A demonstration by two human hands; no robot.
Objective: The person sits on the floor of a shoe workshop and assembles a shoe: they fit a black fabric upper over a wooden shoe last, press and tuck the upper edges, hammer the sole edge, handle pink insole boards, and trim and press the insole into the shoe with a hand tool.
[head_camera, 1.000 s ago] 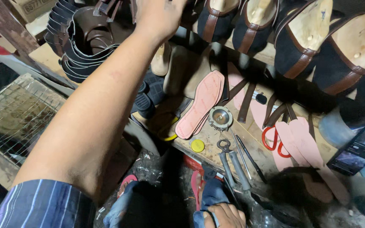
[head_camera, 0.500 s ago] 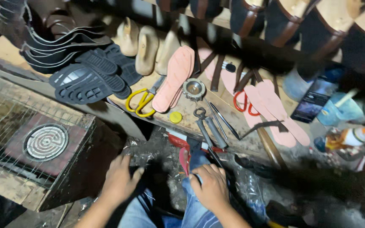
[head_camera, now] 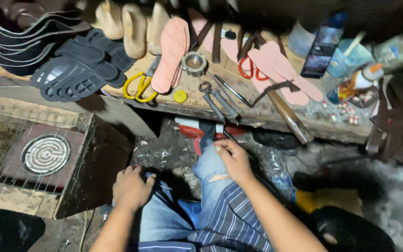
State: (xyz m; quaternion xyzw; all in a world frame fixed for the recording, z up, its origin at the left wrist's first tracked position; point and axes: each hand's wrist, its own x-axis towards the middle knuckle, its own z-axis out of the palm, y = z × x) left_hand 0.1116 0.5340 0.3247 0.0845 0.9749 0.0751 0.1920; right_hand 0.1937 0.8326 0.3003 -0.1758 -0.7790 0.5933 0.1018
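Two hands rest low on denim knees: the left hand (head_camera: 130, 186) curls around a dark strap (head_camera: 166, 198), the right hand (head_camera: 233, 158) pinches something small, unclear. At twelve o'clock, the worktop (head_camera: 257, 109) carries yellow scissors (head_camera: 138, 86), pink insoles (head_camera: 170, 51) and pliers (head_camera: 213, 100).

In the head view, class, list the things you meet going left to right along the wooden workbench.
black rubber soles → yellow-handled scissors → pink insole → round metal tin → red-handled scissors → phone → glue bottle
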